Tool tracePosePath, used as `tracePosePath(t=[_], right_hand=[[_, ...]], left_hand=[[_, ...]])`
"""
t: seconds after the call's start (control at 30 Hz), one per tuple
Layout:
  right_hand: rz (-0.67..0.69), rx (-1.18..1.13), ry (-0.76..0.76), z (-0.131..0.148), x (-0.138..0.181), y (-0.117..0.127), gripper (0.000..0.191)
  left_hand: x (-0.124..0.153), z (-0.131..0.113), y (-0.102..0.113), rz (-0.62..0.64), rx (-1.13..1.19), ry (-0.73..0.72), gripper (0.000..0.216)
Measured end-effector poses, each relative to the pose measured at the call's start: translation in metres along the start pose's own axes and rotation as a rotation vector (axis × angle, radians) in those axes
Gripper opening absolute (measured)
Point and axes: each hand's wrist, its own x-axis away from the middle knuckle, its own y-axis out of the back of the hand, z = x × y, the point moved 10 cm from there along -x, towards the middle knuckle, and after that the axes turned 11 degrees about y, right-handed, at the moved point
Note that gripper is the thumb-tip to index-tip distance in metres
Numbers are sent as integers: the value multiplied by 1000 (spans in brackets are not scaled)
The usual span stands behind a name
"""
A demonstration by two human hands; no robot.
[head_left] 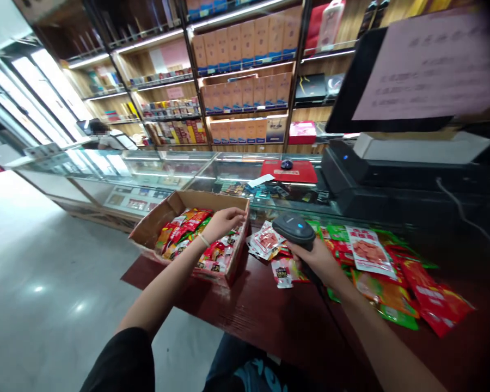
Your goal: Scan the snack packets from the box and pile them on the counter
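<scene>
My right hand (316,260) is wrapped round the handle of a black barcode scanner (294,228) with a lit blue light. Its head points left over a small pile of white and red snack packets (266,239). My left hand (227,222) is over the right side of an open cardboard box (218,276), fingers loosely stretched towards its right wall. No packet shows in that hand. Inside the box lie many red, green and white snack packets (191,223). More snack packets (369,253) are spread on the dark red table (245,310), right of the scanner.
Behind the box runs a glass display counter (163,163), with a computer mouse (286,164) on a red mat (310,172). At right stands a dark monitor (351,92) with a paper sheet over it. Stocked shelves (245,81) line the back; a person (110,137) is far left.
</scene>
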Motion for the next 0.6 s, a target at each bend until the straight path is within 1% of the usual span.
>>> tracePosePath(t=[0.07, 0.17, 0.27, 0.37, 0.43, 0.5, 0.6], right_hand=[[75, -19, 41, 9, -16, -33, 42], [160, -76, 56, 17, -36, -81, 41], [229, -95, 60, 23, -52, -122, 39], [268, -91, 57, 28, -64, -152, 35], [289, -82, 56, 28, -71, -167, 33], [312, -60, 63, 27, -76, -178, 33], [327, -24, 73, 23, -82, -187, 33]], left_hand=[[11, 24, 34, -92, 28, 39, 30], [29, 63, 82, -224, 26, 112, 29], [48, 101, 123, -317, -7, 179, 28], [67, 130, 157, -432, -81, 224, 28], [74, 143, 171, -480, -124, 248, 30], [74, 150, 178, -485, -168, 259, 31], [57, 152, 177, -454, -271, 244, 29]])
